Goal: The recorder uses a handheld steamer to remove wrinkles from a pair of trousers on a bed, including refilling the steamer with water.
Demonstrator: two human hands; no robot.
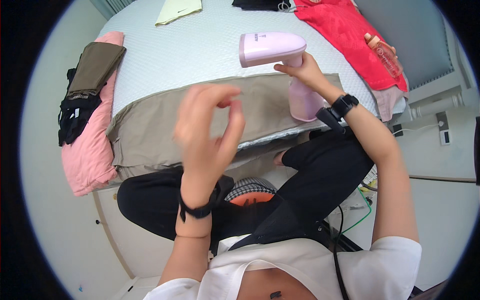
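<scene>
My right hand (pixel 309 75) is wrapped round the handle of a pale lilac handheld garment steamer (pixel 272 46). The steamer stands upright over the right part of the trousers, its head pointing left and its translucent tank (pixel 303 102) at the bottom. Khaki trousers (pixel 150 125) lie stretched flat along the near edge of the bed. Raised above their middle, my left hand (pixel 210 132) is slightly blurred; its fingers are curved, with a gap between thumb and forefinger, and I see nothing in it. Whether the steamer's base touches the cloth, I cannot tell.
The bed has a white quilted cover (pixel 195 55). At left, folded brown trousers (pixel 95 67) and black clothing (pixel 80 117) rest on a pink blanket (pixel 90 160). A pale yellow garment (pixel 179 10) lies far off. Right, a bottle (pixel 385 57) lies on red fabric (pixel 345 37).
</scene>
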